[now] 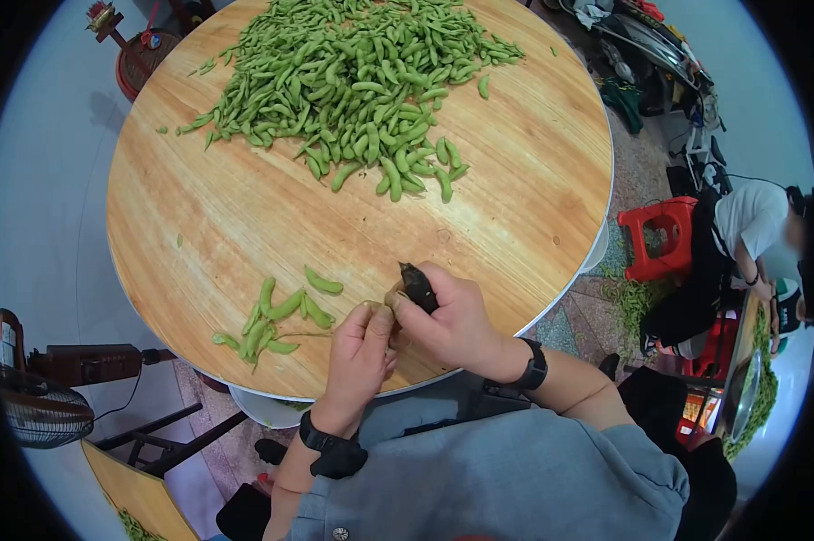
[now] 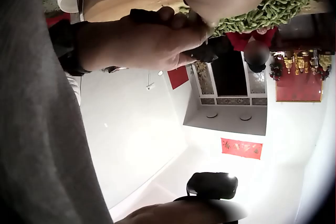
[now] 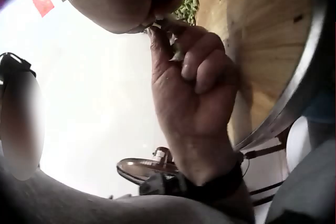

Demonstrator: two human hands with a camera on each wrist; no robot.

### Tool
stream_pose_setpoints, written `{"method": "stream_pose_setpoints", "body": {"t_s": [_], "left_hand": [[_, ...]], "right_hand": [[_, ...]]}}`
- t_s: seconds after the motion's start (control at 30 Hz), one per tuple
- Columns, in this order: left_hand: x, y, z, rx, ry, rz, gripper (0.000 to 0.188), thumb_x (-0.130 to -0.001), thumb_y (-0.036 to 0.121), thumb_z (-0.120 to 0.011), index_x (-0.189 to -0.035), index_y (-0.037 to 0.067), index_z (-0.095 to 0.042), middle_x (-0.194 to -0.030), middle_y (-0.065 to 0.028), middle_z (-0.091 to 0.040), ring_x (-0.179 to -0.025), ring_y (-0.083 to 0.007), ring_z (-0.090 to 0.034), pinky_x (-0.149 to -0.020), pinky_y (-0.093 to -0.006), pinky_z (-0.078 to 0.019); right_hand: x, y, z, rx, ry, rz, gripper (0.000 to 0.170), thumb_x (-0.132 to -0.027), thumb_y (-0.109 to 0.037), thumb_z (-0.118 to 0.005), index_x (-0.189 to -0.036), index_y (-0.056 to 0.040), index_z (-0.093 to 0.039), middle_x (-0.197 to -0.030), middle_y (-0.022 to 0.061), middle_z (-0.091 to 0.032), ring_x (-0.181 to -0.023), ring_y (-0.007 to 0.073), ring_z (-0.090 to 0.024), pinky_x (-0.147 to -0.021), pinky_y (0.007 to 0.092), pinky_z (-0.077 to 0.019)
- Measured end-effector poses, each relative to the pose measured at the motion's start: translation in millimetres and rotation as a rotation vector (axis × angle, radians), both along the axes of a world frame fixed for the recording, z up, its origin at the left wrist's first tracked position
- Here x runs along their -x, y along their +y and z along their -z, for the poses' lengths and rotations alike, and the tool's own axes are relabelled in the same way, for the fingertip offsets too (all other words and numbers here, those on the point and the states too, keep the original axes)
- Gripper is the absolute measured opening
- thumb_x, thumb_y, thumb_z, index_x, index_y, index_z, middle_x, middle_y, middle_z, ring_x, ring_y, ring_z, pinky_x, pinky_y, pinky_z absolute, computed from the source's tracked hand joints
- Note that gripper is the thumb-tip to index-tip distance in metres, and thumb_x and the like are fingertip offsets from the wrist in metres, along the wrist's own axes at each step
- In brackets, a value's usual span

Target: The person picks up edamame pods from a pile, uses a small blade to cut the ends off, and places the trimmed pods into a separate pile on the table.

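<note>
In the head view my left hand (image 1: 357, 353) and right hand (image 1: 452, 316) meet over the near edge of the round table (image 1: 479, 207). My right hand grips a black tool (image 1: 418, 287) in its fist; the tool's pointed end juts out past the thumb, and its working part is hidden. My left fingertips pinch a small pale green piece (image 3: 177, 51), mostly covered by the fingers. A small group of green soybean pods (image 1: 285, 305) lies left of my hands. Farther back spreads a large heap of soybean pods (image 1: 353, 86).
A fan (image 1: 41, 406) stands to the left. At the right, another person (image 1: 754, 221) sits by a red stool (image 1: 657, 236), with green scraps (image 1: 637, 302) on the floor. A person in red (image 2: 256, 50) is across the table. White tubs (image 1: 267, 410) show below the table edge.
</note>
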State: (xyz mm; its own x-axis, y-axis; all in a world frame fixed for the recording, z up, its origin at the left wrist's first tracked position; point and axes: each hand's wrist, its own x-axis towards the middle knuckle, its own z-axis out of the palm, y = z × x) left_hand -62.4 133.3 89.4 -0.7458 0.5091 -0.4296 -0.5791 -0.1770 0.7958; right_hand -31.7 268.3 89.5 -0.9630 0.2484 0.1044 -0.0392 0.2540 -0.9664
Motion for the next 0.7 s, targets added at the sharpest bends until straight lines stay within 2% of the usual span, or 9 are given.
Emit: {"method": "stream_pose_setpoints", "body": {"t_s": [0.1,0.17,0.2,0.23,0.33,0.4,0.53,0.67,0.7], "left_hand": [[1,-4,2,0.02,0.047,0.047,0.021,-0.093,0.022,-0.048,-0.08,0.005,-0.05,-0.059,0.003,-0.045,-0.045,-0.0021,-0.036,-0.04,-0.0178,-0.0269],[2,-3,8,0.05,0.074,0.063,0.021,-0.092,0.02,-0.049,-0.08,0.004,-0.051,-0.06,0.0019,-0.047,-0.047,-0.0032,-0.039,-0.042,-0.0187,-0.0301],[3,-1,13,0.165,0.353,0.049,0.02,-0.091,0.019,-0.051,-0.08,0.002,-0.052,-0.061,0.0003,-0.049,-0.051,-0.0045,-0.042,-0.045,-0.0204,-0.033],[4,1,16,0.281,0.634,0.034,0.019,-0.09,0.017,-0.053,-0.08,0.0,-0.053,-0.062,-0.0014,-0.051,-0.054,-0.0059,-0.045,-0.048,-0.0221,-0.0359],[5,-1,11,0.335,0.664,0.054,0.016,-0.086,0.013,-0.054,-0.081,-0.002,-0.055,-0.062,-0.0034,-0.053,-0.059,-0.0075,-0.047,-0.052,-0.0248,-0.0386],[6,-2,11,0.319,0.624,0.058,0.015,-0.086,0.013,-0.054,-0.082,-0.002,-0.055,-0.061,-0.0031,-0.052,-0.058,-0.0072,-0.046,-0.052,-0.0245,-0.0386],[3,-3,12,0.29,0.564,0.032,0.015,-0.085,0.012,-0.053,-0.085,-0.003,-0.055,-0.063,-0.003,-0.052,-0.059,-0.0069,-0.046,-0.052,-0.024,-0.039],[4,-7,14,0.205,0.338,0.019,0.013,-0.086,0.011,-0.051,-0.088,-0.001,-0.054,-0.065,-0.0025,-0.052,-0.053,-0.0064,-0.043,-0.046,-0.0222,-0.0358],[5,-12,12,0.021,0.108,0.034,0.012,-0.087,0.011,-0.049,-0.089,0.001,-0.054,-0.066,-0.0027,-0.052,-0.05,-0.0061,-0.041,-0.043,-0.021,-0.0328]], "right_hand": [[2,-5,0,0.421,-0.145,0.018,0.011,-0.084,-0.009,-0.059,-0.088,-0.0027,-0.052,-0.062,-0.002,-0.05,-0.053,0.0046,-0.049,-0.045,0.0218,-0.0391],[3,-2,-9,0.501,-0.233,0.02,0.011,-0.083,-0.01,-0.059,-0.085,-0.0016,-0.052,-0.062,-0.0035,-0.049,-0.053,0.005,-0.047,-0.045,0.0229,-0.0377],[2,-1,-12,0.578,-0.311,0.029,0.013,-0.082,-0.01,-0.06,-0.083,-0.0005,-0.051,-0.061,-0.005,-0.047,-0.053,0.0053,-0.045,-0.044,0.0239,-0.0362],[2,0,-12,0.578,-0.316,0.023,0.013,-0.082,-0.01,-0.06,-0.083,-0.0005,-0.051,-0.061,-0.005,-0.047,-0.053,0.0053,-0.045,-0.044,0.0239,-0.0362],[1,1,-11,0.505,-0.321,0.034,0.012,-0.083,-0.01,-0.059,-0.086,-0.0014,-0.052,-0.062,-0.0035,-0.047,-0.053,0.0042,-0.043,-0.045,0.0213,-0.0351],[2,3,-6,0.253,-0.232,0.0,0.011,-0.084,-0.01,-0.058,-0.086,-0.003,-0.05,-0.06,-0.0031,-0.047,-0.051,0.0031,-0.043,-0.043,0.02,-0.0337],[3,-2,-8,0.238,-0.202,0.011,0.011,-0.084,-0.012,-0.058,-0.086,-0.0044,-0.05,-0.057,-0.0026,-0.047,-0.045,0.0034,-0.043,-0.04,0.0196,-0.0323],[6,-5,-14,0.523,-0.298,0.032,0.011,-0.085,-0.013,-0.058,-0.087,-0.0046,-0.051,-0.055,-0.003,-0.046,-0.044,0.0034,-0.042,-0.038,0.0192,-0.0321],[7,-5,-12,0.558,-0.287,0.044,0.012,-0.085,-0.014,-0.058,-0.087,-0.0047,-0.051,-0.055,-0.0031,-0.046,-0.043,0.0034,-0.042,-0.038,0.0192,-0.0319]]}}
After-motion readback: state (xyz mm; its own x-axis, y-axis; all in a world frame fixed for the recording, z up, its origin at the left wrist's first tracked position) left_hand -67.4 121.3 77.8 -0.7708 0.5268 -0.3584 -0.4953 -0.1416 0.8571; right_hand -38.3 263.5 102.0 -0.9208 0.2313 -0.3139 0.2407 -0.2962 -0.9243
